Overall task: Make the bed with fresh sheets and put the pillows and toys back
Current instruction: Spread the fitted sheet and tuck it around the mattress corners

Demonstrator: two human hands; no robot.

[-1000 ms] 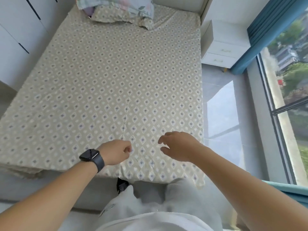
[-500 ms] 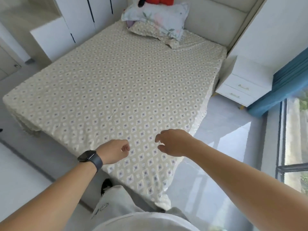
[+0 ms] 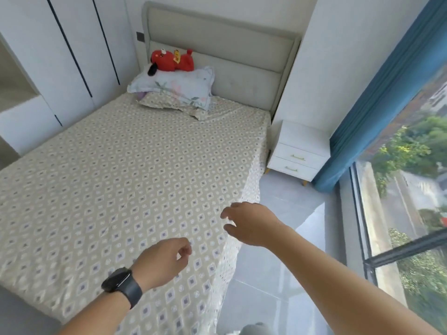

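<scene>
A beige sheet with a diamond pattern (image 3: 121, 184) lies flat over the bed and hangs down its right side. At the head end two pillows are stacked: a pale floral pillow (image 3: 179, 87) on a beige patterned pillow (image 3: 167, 102). A red plush toy (image 3: 173, 61) lies on top, against the grey headboard (image 3: 217, 54). My left hand (image 3: 164, 259), with a black watch on the wrist, hovers over the near right corner, fingers loosely curled and empty. My right hand (image 3: 249, 223) hangs above the bed's right edge, fingers relaxed and holding nothing.
White wardrobe doors (image 3: 72, 52) run along the left of the bed. A white nightstand with two drawers (image 3: 300, 151) stands at the bed's far right. A blue curtain (image 3: 377, 97) and a tall window (image 3: 406, 189) line the right side. Grey tiled floor (image 3: 273, 269) lies between bed and window.
The view has swung up and right, bringing the headboard, toy and nightstand into sight. Both hands have drifted towards the bed's right edge, the right hand rising a little. Neither holds anything.
</scene>
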